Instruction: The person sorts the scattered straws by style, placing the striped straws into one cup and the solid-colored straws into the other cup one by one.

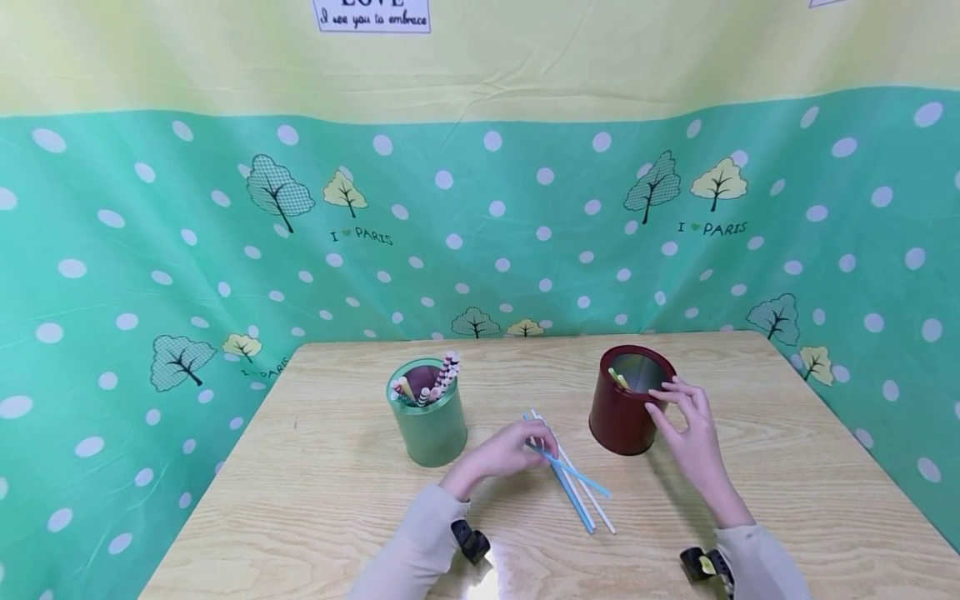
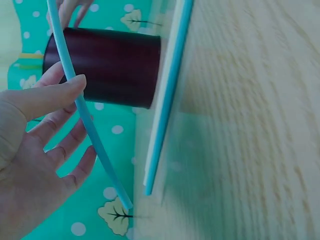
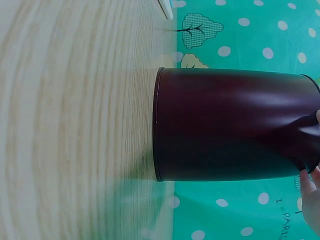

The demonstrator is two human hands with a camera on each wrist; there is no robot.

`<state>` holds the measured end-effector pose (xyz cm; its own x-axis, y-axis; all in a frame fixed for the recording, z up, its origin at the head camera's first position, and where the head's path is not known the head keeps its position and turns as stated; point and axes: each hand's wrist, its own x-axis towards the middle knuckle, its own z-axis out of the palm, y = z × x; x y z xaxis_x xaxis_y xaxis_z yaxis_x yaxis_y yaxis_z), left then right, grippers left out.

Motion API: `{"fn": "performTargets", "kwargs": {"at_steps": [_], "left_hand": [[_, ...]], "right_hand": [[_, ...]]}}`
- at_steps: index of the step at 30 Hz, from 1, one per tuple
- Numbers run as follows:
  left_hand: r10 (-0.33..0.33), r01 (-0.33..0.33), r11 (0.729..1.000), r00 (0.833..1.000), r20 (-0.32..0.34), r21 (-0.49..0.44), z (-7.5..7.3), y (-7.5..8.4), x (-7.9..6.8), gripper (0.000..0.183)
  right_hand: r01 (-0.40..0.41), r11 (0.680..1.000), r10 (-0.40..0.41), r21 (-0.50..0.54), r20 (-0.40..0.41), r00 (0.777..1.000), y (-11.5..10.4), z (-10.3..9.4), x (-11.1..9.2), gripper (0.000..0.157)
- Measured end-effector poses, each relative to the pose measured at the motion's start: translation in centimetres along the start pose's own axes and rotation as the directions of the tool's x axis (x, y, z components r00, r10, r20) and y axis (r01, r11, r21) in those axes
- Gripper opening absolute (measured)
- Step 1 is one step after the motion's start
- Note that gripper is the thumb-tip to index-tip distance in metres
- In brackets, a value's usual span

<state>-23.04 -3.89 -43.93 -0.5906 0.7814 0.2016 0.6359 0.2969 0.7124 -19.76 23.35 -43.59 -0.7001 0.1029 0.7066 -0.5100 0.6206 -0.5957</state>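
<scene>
In the head view my left hand (image 1: 521,450) pinches a light blue straw (image 1: 583,477) above the tabletop. The left wrist view shows this blue straw (image 2: 95,132) between thumb and fingers. Under it, a few white and blue straws (image 1: 577,500) lie on the table. My right hand (image 1: 693,437) holds the rim of a dark red can (image 1: 621,421), which stands upright; fingertips are at the rim. Yellow-green straws (image 1: 618,378) lean inside this can. In the right wrist view the can (image 3: 230,125) fills the middle, with only some fingers (image 3: 311,195) at its rim.
To the left stands a green can (image 1: 433,433) holding several striped straws (image 1: 447,373). Both cans are on a light wooden table (image 1: 315,500). A green and yellow printed cloth (image 1: 420,292) hangs behind the table.
</scene>
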Motion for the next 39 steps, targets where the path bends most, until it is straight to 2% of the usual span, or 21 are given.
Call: {"fn": "performTargets", "kwargs": {"at_steps": [4,15,21,25,29,32,39], "left_hand": [[0.025,-0.026,0.999,1.0,-0.017,-0.03,0.0,0.4,0.1,0.014],[0.041,-0.047,0.996,0.996,-0.076,-0.075,-0.1,1.1,0.6,0.015],[0.018,-0.032,0.991,0.994,-0.111,-0.127,-0.5,2.0,1.0,0.013],[0.023,-0.046,0.986,0.99,-0.141,-0.161,-1.2,3.6,1.0,0.011],[-0.006,-0.024,0.984,0.987,-0.164,-0.179,-2.3,5.7,1.0,0.01],[-0.041,0.006,0.983,0.982,-0.183,-0.185,-2.9,6.6,1.3,0.011],[-0.05,-0.005,0.976,0.968,-0.245,-0.218,-4.1,8.4,2.5,0.011]], "right_hand": [[0.001,1.0,-0.001,0.0,0.0,1.0,0.0,0.0,0.0,0.024],[0.022,1.0,-0.022,-0.001,-0.008,1.0,0.1,0.1,-0.1,0.025],[0.023,1.0,-0.023,0.007,-0.01,1.0,0.2,0.1,-0.1,0.025],[0.025,1.0,-0.025,0.009,-0.011,1.0,0.2,0.1,0.0,0.024],[0.022,1.0,-0.022,0.007,-0.009,1.0,0.2,0.1,0.0,0.024],[0.017,1.0,-0.017,0.007,-0.007,1.0,0.2,0.1,0.0,0.024],[0.005,1.0,-0.005,0.003,-0.004,1.0,0.2,0.1,0.0,0.023]]}}
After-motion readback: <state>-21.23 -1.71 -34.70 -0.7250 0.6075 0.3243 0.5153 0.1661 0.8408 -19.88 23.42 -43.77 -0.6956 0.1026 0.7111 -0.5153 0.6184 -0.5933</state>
